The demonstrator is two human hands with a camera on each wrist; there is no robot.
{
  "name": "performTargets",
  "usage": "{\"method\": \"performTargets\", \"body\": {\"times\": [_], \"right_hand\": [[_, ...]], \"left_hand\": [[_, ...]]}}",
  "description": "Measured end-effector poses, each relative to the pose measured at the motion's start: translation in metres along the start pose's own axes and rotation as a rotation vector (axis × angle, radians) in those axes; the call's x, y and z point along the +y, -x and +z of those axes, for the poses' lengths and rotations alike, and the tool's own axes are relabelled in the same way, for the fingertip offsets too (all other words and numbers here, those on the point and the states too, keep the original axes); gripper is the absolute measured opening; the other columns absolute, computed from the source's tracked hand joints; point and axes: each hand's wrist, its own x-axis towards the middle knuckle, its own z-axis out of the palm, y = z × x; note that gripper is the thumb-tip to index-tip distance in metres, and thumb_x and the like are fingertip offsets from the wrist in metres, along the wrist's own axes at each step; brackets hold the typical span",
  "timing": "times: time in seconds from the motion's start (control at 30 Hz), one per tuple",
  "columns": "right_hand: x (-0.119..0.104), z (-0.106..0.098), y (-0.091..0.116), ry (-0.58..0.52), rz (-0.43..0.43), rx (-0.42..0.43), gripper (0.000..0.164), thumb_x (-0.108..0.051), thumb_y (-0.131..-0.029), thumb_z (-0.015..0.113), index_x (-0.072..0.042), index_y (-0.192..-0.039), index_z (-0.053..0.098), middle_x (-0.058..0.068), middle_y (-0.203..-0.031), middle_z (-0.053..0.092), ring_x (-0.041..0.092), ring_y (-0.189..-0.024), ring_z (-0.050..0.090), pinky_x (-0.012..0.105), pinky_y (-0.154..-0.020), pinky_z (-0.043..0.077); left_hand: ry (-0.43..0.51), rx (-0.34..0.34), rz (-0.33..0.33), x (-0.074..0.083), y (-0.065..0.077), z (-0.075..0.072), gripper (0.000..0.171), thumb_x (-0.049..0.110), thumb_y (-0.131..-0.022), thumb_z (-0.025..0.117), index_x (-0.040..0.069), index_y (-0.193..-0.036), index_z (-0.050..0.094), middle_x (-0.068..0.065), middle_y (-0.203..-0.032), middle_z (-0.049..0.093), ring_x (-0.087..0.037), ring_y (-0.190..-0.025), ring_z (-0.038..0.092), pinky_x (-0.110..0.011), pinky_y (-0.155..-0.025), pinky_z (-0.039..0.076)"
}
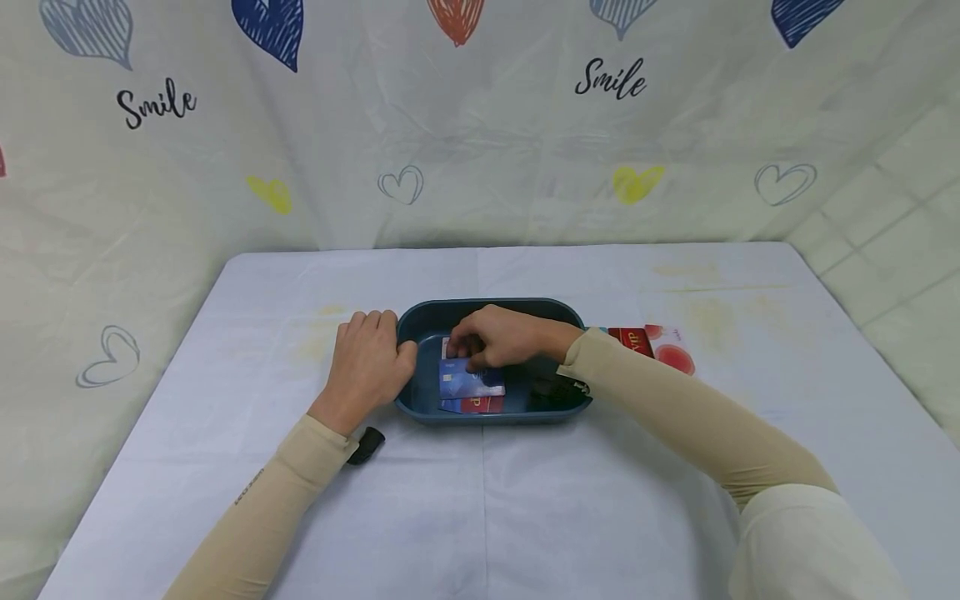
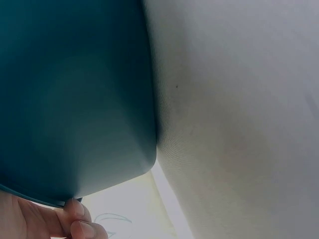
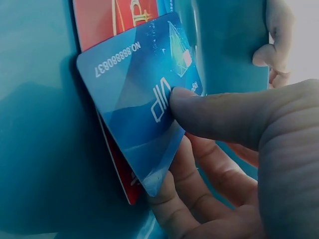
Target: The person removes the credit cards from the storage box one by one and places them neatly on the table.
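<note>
A dark blue-green tray (image 1: pixel 487 418) stands on the white-covered table. At its left end my left hand (image 1: pixel 367 358) grips the rim; the left wrist view shows fingertips (image 2: pixel 79 219) at the edge. My right hand (image 1: pixel 506 335) reaches inside and pinches a blue VIP card (image 3: pixel 124 84), thumb on its face and fingers around its lower edge. Beneath that card lies a red card (image 3: pixel 119 20), partly covered; its lower part also shows in the head view. A dark patch or object (image 1: pixel 551 393) in the tray's right part is too shaded to identify.
Right of the tray, partly behind the right forearm, lie a red card (image 1: pixel 632 340) and a pale card with red round shapes (image 1: pixel 673 354). A small black object (image 1: pixel 366 446) sits at the left wrist. A cloth with printed hearts (image 1: pixel 510 125) hangs behind the table.
</note>
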Motion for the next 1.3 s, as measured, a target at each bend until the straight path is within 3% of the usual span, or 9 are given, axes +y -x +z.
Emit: {"method": "performTargets", "body": {"times": [0.5,1.3], "right_hand": [[-0.006,-0.006,0.003,-0.020,0.026,-0.025,0.022,-0.017,-0.089,0.064,-0.016,-0.111,0.066,-0.001,-0.097,0.066,0.011,-0.081,0.059,0.024,-0.075,0.050],[-0.010,-0.015,0.012,-0.116,0.018,-0.096,0.038,-0.007,-0.088,0.060,-0.024,-0.121,0.063,0.002,-0.099,0.063,0.012,-0.079,0.060,0.025,-0.073,0.051]], "left_hand": [[0.001,-0.008,-0.005,0.002,0.001,-0.002,0.022,0.026,-0.087,0.045,0.006,-0.081,0.052,-0.009,-0.076,0.052,-0.030,-0.080,0.046,-0.043,-0.076,0.037],[-0.020,-0.022,-0.013,0.000,0.002,-0.002,0.026,0.028,-0.088,0.044,0.004,-0.088,0.055,-0.011,-0.081,0.055,-0.031,-0.084,0.047,-0.045,-0.080,0.038]]}}
